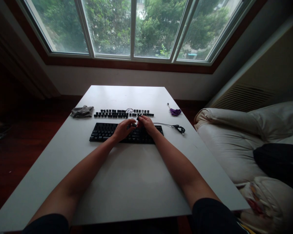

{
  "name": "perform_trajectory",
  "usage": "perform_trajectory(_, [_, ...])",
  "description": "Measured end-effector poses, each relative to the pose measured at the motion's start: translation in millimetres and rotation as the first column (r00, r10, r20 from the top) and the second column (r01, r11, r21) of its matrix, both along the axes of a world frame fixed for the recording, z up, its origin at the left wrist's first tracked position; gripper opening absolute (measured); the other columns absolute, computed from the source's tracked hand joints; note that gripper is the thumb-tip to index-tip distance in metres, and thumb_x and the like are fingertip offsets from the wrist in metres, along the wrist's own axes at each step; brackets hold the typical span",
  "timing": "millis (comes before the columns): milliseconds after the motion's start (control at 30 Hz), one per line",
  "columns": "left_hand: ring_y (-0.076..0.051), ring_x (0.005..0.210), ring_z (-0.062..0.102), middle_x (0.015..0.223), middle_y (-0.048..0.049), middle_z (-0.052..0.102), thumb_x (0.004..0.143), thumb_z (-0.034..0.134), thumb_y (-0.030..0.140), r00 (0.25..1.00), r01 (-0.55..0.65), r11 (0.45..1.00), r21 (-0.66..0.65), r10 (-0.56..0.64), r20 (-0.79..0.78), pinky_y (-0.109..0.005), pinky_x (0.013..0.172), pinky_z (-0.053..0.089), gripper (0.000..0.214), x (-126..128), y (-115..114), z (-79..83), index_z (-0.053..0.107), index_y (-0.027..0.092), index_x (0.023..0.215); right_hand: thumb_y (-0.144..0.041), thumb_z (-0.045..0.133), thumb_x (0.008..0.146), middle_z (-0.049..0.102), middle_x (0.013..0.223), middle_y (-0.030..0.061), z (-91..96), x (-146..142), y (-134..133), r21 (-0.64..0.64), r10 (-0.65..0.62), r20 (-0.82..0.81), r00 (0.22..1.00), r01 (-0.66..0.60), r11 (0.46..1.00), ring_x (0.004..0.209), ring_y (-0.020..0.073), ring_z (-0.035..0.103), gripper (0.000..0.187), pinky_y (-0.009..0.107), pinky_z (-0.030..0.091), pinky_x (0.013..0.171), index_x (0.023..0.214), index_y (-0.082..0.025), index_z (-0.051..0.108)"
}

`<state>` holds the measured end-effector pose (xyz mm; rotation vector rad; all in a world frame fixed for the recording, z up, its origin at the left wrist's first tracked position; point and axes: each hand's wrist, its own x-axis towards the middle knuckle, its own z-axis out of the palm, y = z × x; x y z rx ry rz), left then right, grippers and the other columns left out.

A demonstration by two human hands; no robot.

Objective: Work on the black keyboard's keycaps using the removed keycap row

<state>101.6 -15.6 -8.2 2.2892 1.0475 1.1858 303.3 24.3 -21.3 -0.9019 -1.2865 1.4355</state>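
Observation:
A black keyboard (104, 130) lies across the white table, with both hands over its middle and right part. My right hand (147, 125) pinches a small black keycap (139, 118) between thumb and fingertips, just above the keyboard's back edge. Close beside it, my left hand (123, 130) hovers over the keys, fingers curved and thumb apart from them. The dark keys behind make it hard to see between its fingertips. Rows of loose black keycaps (112, 114) stand behind the keyboard, along with a thin wire loop (129, 110). My hands and forearms cover part of the keys.
A grey cloth (82, 111) lies at the white table's (129, 182) left edge. On the right are a purple cloth (175, 112), a small brush (168, 105) and the keyboard's coiled cable (179, 129). A pale sofa (224, 139) borders the right side; windows (109, 29) are ahead.

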Motion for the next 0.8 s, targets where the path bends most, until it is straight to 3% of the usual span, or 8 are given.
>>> perform_trajectory(233, [-0.015,0.085,0.068,0.104,-0.0022,0.073,0.085,0.070,0.022,0.998,0.004,1.000,0.001,-0.004,0.058,-0.029,0.079,0.054,0.029,5,-3,1.3,0.066,0.024,0.114,-0.058,0.074,0.076,0.068,0.067,0.0003,-0.1,5,2,-0.030,0.053,-0.079,0.995,-0.056,0.998,0.057,0.0161,0.065,0.042,0.028,0.050,0.054,0.083,-0.020,0.058])
perform_trajectory(467, [-0.015,0.086,0.068,0.100,-0.0012,0.073,0.087,0.069,0.025,0.997,-0.041,0.999,0.006,0.040,0.071,-0.031,0.084,0.053,0.024,7,-7,5.7,0.066,0.025,0.111,-0.060,0.072,0.077,0.068,0.067,0.0007,0.9,2,3,-0.026,0.045,-0.042,0.998,-0.046,0.999,0.055,0.0154,0.064,0.043,0.027,0.050,0.053,0.082,-0.019,0.058])
perform_trajectory(633, [-0.014,0.085,0.066,0.107,-0.0031,0.070,0.084,0.069,0.025,0.963,-0.031,0.990,-0.137,0.066,0.261,-0.029,0.079,0.053,0.030,6,-1,1.4,0.061,0.024,0.114,-0.064,0.066,0.081,0.067,0.066,-0.0001,0.4,-7,1,0.042,-0.120,0.090,0.989,0.117,0.992,0.054,0.0166,0.064,0.044,0.028,0.051,0.051,0.085,-0.022,0.055])
perform_trajectory(800, [-0.012,0.079,0.064,0.103,-0.0025,0.066,0.081,0.071,0.029,0.899,0.006,0.962,-0.272,0.114,0.422,-0.026,0.073,0.051,0.029,2,9,-5.2,0.058,0.022,0.106,-0.056,0.055,0.091,0.068,0.072,0.0003,3.8,-6,-6,0.231,-0.380,0.267,0.886,0.323,0.918,0.057,0.0157,0.063,0.033,0.028,0.051,0.055,0.093,-0.023,0.054])
